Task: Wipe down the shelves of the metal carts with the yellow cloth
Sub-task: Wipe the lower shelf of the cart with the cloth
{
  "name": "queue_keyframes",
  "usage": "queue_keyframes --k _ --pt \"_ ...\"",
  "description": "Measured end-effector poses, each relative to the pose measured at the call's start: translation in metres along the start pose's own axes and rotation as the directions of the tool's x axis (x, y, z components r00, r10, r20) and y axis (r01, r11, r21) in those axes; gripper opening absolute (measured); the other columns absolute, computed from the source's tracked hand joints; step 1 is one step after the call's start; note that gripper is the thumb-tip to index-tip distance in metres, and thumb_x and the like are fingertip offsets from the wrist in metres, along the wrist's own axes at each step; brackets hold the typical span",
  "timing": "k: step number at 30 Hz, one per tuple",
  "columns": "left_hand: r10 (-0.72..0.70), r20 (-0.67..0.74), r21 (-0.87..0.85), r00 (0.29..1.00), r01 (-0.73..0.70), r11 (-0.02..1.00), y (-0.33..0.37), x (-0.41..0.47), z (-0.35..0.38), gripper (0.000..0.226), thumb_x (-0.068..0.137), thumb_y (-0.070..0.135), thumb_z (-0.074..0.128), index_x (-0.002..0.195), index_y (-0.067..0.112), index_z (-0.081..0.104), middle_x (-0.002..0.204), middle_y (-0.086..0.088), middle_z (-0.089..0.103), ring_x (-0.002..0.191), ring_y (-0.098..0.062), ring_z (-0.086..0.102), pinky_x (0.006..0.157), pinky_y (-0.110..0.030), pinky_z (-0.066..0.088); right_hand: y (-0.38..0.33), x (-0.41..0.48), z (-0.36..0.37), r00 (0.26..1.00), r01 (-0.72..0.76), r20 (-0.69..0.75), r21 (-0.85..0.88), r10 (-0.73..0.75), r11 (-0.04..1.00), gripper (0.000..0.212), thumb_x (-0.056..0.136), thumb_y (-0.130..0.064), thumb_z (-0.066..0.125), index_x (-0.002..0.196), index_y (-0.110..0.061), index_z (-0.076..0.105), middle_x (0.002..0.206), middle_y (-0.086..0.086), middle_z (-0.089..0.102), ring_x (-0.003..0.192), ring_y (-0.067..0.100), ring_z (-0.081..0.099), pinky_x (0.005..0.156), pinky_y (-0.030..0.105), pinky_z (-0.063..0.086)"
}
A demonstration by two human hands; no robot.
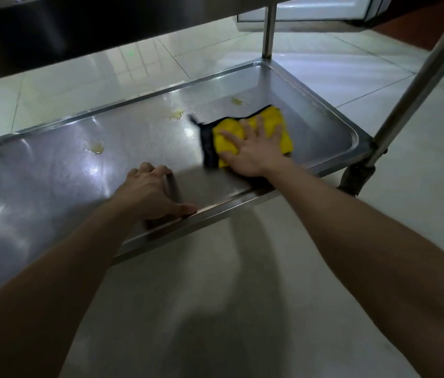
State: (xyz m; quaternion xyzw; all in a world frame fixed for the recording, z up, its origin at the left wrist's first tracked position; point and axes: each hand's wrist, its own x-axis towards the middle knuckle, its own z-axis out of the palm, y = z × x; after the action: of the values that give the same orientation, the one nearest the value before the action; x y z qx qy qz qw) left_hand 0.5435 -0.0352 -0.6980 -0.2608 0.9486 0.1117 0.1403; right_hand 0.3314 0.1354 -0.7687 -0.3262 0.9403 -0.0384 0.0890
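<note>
The lower shelf point(51, 170) of a metal cart fills the middle of the head view, a shallow steel tray with a raised rim. A yellow cloth point(278, 124) with a dark underside lies on its right half. My right hand point(253, 148) presses flat on the cloth with fingers spread. My left hand point(149, 192) grips the shelf's near rim, fingers curled over it onto the tray and thumb along the edge. Yellowish wet stains point(95, 147) mark the shelf left of the cloth, with more stains point(177, 114) near the far rim.
The cart's upper shelf point(79, 25) overhangs the top of the view. Upright posts stand at the far right corner point(269, 28) and the near right corner point(420, 80), with a caster point(354, 178) below. Pale tiled floor point(215, 296) surrounds the cart.
</note>
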Motion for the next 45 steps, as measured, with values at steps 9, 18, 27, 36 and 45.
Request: queue_keyframes --k 9,18,27,36,45 --pt "0.009 -0.011 -0.026 1.0 -0.009 1.0 -0.002 -0.001 0.0 0.121 0.053 0.089 0.083 0.155 0.036 0.046 0.148 -0.002 0.044 0.144 -0.031 0.039 0.119 -0.048 0.042 0.027 0.012 -0.016 0.995 0.095 0.015 0.061 -0.096 0.994 0.07 0.099 -0.078 0.027 0.164 -0.059 0.014 0.18 -0.014 -0.001 0.166 0.023 -0.01 0.127 0.066 -0.01" --pt "0.016 0.004 -0.041 1.0 -0.016 0.999 -0.003 -0.001 0.002 0.137 0.039 0.099 0.068 0.158 0.036 0.043 0.153 -0.005 0.042 0.145 -0.034 0.038 0.12 -0.052 0.041 0.133 -0.06 -0.016 0.975 -0.219 -0.037 0.013 0.22 0.976 0.071 0.1 -0.078 0.014 0.167 -0.055 0.004 0.181 -0.004 -0.005 0.165 0.032 -0.011 0.127 0.067 -0.012" --pt "0.064 -0.053 -0.03 0.997 -0.066 0.997 -0.012 -0.002 0.006 0.114 0.063 0.073 0.09 0.16 0.035 0.044 0.155 -0.01 0.043 0.143 -0.038 0.04 0.117 -0.054 0.044 -0.028 -0.125 0.016 0.919 0.377 -0.11 -0.032 -0.379 0.925 0.057 0.107 -0.069 0.029 0.162 -0.053 0.033 0.177 -0.009 0.022 0.166 0.025 0.009 0.129 0.059 0.004" --pt "0.016 -0.013 -0.066 1.0 -0.017 0.998 -0.01 0.004 0.01 0.158 0.021 0.114 0.054 0.16 0.04 0.043 0.16 -0.003 0.04 0.15 -0.033 0.036 0.123 -0.052 0.039 0.153 -0.104 -0.014 0.981 -0.098 -0.162 0.061 0.107 0.993 0.077 0.094 -0.083 0.014 0.164 -0.052 0.027 0.178 -0.008 0.019 0.166 0.023 0.007 0.131 0.06 -0.001" --pt "0.051 -0.062 -0.05 0.997 -0.054 0.997 -0.008 0.0 0.015 0.124 0.06 0.09 0.08 0.164 0.034 0.041 0.166 -0.005 0.037 0.152 -0.035 0.034 0.124 -0.053 0.037 0.005 -0.147 0.03 0.958 0.145 -0.248 -0.008 -0.142 0.989 0.07 0.101 -0.076 0.018 0.163 -0.048 0.035 0.177 0.003 0.024 0.165 0.035 0.007 0.126 0.07 -0.003"
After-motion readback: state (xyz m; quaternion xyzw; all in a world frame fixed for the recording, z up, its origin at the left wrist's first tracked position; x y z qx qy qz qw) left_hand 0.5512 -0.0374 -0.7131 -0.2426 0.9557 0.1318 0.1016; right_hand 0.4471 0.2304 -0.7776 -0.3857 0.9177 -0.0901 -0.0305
